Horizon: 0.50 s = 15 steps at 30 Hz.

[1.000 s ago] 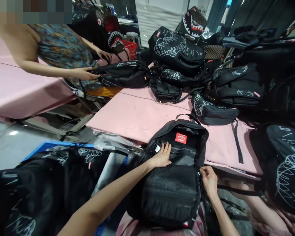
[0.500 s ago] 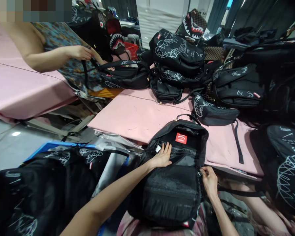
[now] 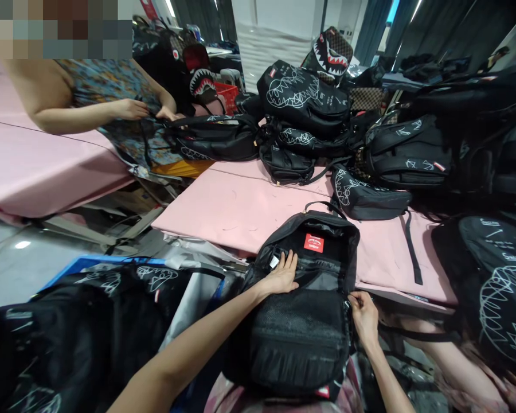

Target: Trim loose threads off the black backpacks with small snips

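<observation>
A black backpack (image 3: 301, 344) lies unzipped in front of me, partly on my lap, its top resting against the table edge. Its front panel is folded down toward me, showing mesh and a zipped inner pocket. Inside the main compartment is a red label (image 3: 313, 242), with a small white tag (image 3: 274, 261) to the left. My left hand (image 3: 280, 276) lies flat in the opening, fingers stretched out. At the right edge of the opening, my right hand (image 3: 363, 314) pinches the backpack's side by the zipper; what exactly is between the fingertips is hidden.
Black backpacks with white scribbles are piled on the pink table (image 3: 223, 203). More backpacks fill a blue bin (image 3: 75, 265) at left, and another backpack (image 3: 494, 281) stands at right. Across the table a co-worker (image 3: 124, 109) handles a backpack (image 3: 217, 137). Someone's arm (image 3: 447, 350) is at lower right.
The view has shifted slightly. My hands and the backpack hold nearly the same pose. The co-worker's two hands have moved on the straps of their backpack.
</observation>
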Tool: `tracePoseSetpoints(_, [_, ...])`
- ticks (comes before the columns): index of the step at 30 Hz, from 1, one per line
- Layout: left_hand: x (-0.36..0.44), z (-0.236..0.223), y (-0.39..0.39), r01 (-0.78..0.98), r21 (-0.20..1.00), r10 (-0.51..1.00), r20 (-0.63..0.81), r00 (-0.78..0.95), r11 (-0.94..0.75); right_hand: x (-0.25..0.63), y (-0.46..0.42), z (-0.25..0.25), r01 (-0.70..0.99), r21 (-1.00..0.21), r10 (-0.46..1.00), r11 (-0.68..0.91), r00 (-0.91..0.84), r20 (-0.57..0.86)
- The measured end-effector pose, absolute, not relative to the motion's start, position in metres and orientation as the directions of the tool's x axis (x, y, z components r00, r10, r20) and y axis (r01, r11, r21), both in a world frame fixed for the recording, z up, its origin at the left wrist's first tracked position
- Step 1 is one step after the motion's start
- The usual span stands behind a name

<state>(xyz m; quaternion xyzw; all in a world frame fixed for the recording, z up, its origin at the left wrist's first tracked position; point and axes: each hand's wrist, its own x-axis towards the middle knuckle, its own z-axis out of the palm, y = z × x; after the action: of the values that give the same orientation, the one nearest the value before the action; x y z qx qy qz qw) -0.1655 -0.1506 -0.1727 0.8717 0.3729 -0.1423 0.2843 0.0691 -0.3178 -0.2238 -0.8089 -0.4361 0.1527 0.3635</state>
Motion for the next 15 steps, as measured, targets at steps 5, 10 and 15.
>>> tracePoseSetpoints(5, [-0.165,-0.177,-0.15,0.734,0.389,0.573,-0.46,0.678,-0.556,0.069,-0.318,-0.223,0.603,-0.715,0.812,-0.355,0.578,0.084])
tracePoseSetpoints(10, [-0.165,-0.183,-0.149,0.731,0.393,0.58,-0.445,0.682,-0.558,0.068,-0.319,-0.221,0.599,-0.723,0.814,-0.345,0.574,0.088])
tracePoseSetpoints(15, [-0.165,-0.186,-0.148,0.73,0.387,0.584,-0.439,0.683,-0.563,0.067,-0.32,-0.221,0.572,-0.74,0.805,-0.354,0.59,0.071])
